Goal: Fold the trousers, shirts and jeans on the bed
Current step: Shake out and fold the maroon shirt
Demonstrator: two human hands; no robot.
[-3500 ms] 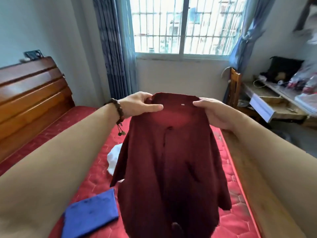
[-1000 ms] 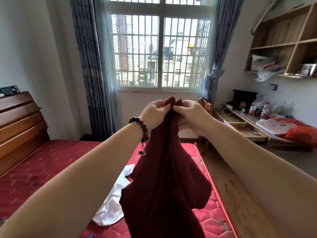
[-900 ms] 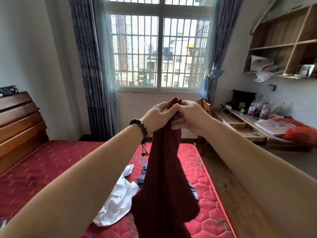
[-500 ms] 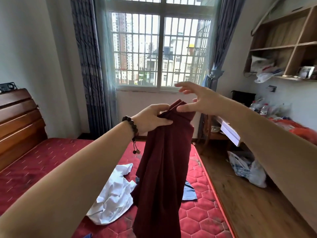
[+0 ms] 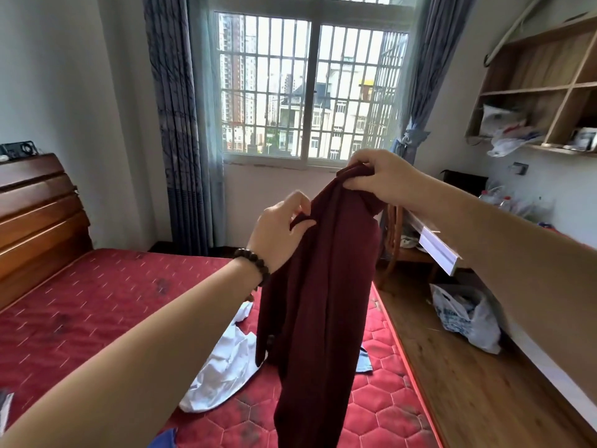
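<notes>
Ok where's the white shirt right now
The white shirt lies crumpled on the red mattress, low in the head view, just left of the hanging maroon shirt and below the left forearm.

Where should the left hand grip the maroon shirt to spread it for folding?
Probably the loose edge just below the top. The right hand grips the bunched top, and the maroon shirt hangs doubled lengthwise. The left hand pinches that edge from the left; draw it sideways.

Barred window (image 5: 310, 88), grey curtains (image 5: 176, 124), wall shelf (image 5: 542, 92), plastic bag (image 5: 465, 318) on floor.
</notes>
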